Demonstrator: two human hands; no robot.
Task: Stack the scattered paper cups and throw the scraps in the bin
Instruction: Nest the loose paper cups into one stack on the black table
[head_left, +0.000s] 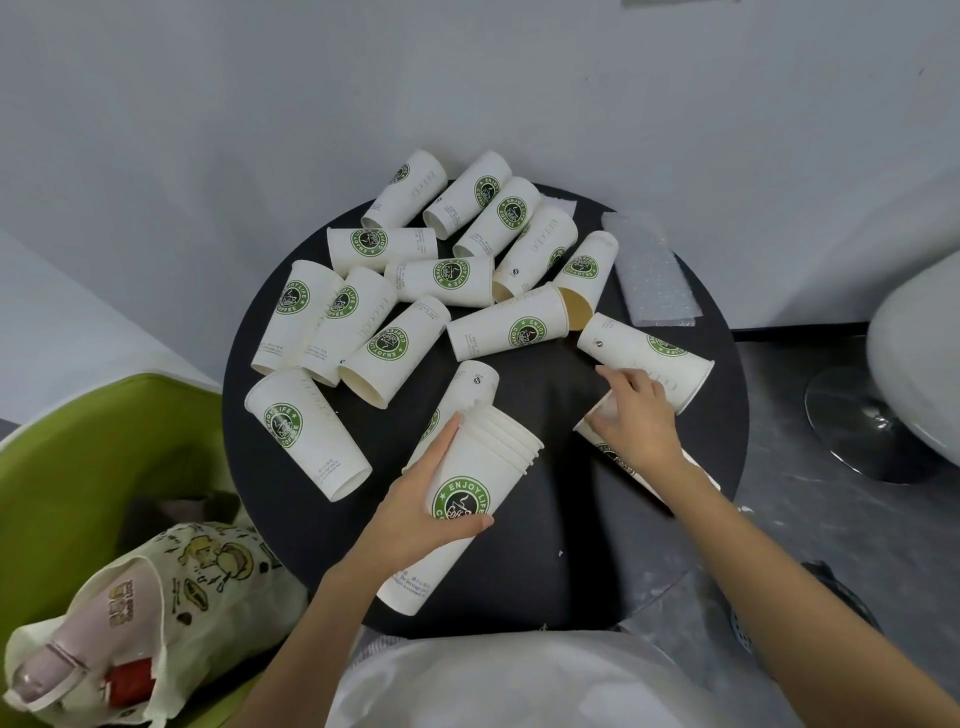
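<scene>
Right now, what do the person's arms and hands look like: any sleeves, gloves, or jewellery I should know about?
Both forearms are bare up to the bottom edge of the picture, with no sleeves in sight. The left hand and right hand wear no gloves, and no rings, watch or bracelet show. The nails look short and unpainted. A light-coloured garment covers the torso below.

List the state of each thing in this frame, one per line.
Left hand: gripping the stack of cups.
Stack of cups: nested, tilted, rims up.
Right hand: grasping a single cup.
Single cup: on its side, mostly hidden.
Loose cups: unstacked, lying on the table.
Bubble wrap: flat on table.
Tote bag: open.
</scene>
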